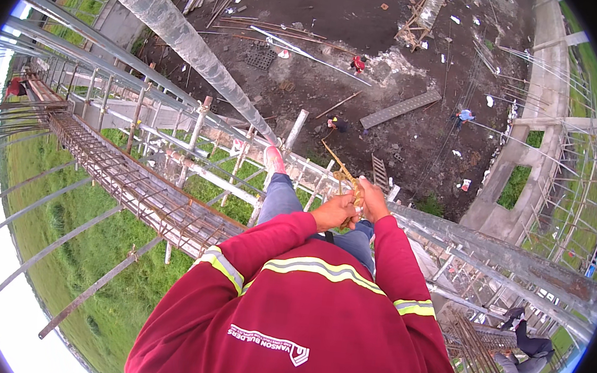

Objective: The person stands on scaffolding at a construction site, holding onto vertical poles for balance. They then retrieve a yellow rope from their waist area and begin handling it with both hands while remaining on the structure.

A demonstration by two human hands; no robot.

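Close together in front of my chest, my left hand and my right hand both have their fingers closed on a yellow rope. Part of the rope is bunched at the fingers, and a straight length runs out from them over the drop. My left fingers pinch near the bunched part, while my right hand wraps it from the other side. My fingers hide where the rope passes between them. One foot in a pinkish shoe rests by the scaffold pipes, below a thick grey pipe.
Scaffold pipes surround me high above dark ground. A rebar cage beam runs along the left. Another thick pipe crosses at right. A person is on the lower right structure. Several people, one in red, are below.
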